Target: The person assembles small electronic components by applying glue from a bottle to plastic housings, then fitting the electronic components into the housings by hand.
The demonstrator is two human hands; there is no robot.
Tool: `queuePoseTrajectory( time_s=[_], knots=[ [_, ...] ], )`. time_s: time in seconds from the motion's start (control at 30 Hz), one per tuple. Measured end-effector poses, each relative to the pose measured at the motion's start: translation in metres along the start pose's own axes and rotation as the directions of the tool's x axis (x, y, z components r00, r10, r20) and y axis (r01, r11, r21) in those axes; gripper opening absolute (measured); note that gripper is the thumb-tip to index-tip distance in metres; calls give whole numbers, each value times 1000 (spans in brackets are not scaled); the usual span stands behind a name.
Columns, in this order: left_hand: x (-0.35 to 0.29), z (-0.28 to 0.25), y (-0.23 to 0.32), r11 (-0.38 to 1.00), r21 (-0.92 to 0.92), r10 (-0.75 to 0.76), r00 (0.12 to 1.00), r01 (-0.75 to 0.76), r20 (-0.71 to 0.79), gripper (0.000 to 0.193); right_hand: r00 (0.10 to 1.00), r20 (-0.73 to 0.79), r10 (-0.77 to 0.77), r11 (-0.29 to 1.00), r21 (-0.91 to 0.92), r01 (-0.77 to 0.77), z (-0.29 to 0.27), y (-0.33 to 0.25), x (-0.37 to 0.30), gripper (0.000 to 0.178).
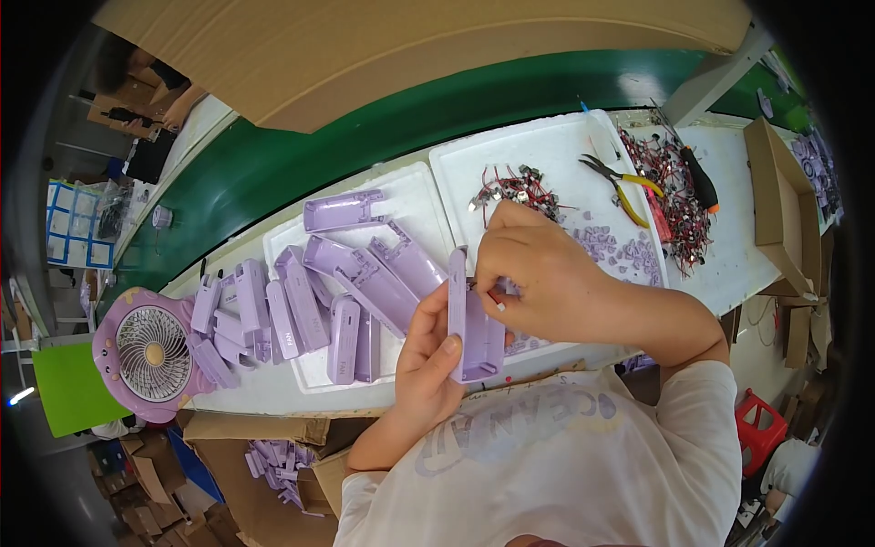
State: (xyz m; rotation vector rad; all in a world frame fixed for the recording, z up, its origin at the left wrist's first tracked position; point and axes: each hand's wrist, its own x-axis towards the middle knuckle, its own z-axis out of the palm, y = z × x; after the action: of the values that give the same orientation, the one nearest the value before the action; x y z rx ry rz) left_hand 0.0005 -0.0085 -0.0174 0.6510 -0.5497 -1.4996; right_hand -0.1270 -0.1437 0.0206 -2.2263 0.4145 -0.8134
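A light-purple plastic housing shell (480, 342), long and hollow, is tilted up in front of my chest. My left hand (425, 372) grips it by its left side, thumb over the near part. At the shell's upper end, the fingers of my right hand (533, 266) are pinched together over the opening; whatever they hold is hidden. To the left, more purple shells (387, 283) lie in a white foam tray (314, 372). Beyond my right hand, small wired electronic parts (519, 190) are heaped in a second foam tray (456, 164) with small purple plastic pieces (606, 244).
Yellow-handled pliers (629, 187) rest on the right tray's edge, near a screwdriver (700, 180) on a pile of wired parts (670, 201). A purple fan (150, 351) stands far left. Cardboard boxes (228, 483) flank the bench. Another person's arm (182, 105) shows top left.
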Motion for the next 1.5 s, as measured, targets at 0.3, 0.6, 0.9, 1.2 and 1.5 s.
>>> queuePoseTrajectory(
  time_s=[0.3, 0.6, 0.9, 1.2, 1.5],
  knots=[
    [-1, 2, 3, 997, -72, -36, 999, 33, -33, 51, 1000, -3, 5, 1000, 29, -5, -1, 0, -1, 19],
    [0, 6, 2, 999, 29, -21, 995, 24, -99, 54, 995, -59, -77, 996, -54, 74, 8, -2, -1, 22],
    [5, 5, 4, 999, 6, -51, 987, 52, -155, 52, 968, -116, -221, 970, -130, 206, 16, 8, 0, 21],
    [9, -2, 13, 993, -99, -70, 997, 65, -42, 45, 966, -109, -236, 965, -141, 220, 13, 8, 3, 21],
    [12, 3, 16, 993, -65, -110, 987, 102, -119, 44, 983, -34, -183, 975, -137, 177, 15, 10, 4, 21]
  ],
)
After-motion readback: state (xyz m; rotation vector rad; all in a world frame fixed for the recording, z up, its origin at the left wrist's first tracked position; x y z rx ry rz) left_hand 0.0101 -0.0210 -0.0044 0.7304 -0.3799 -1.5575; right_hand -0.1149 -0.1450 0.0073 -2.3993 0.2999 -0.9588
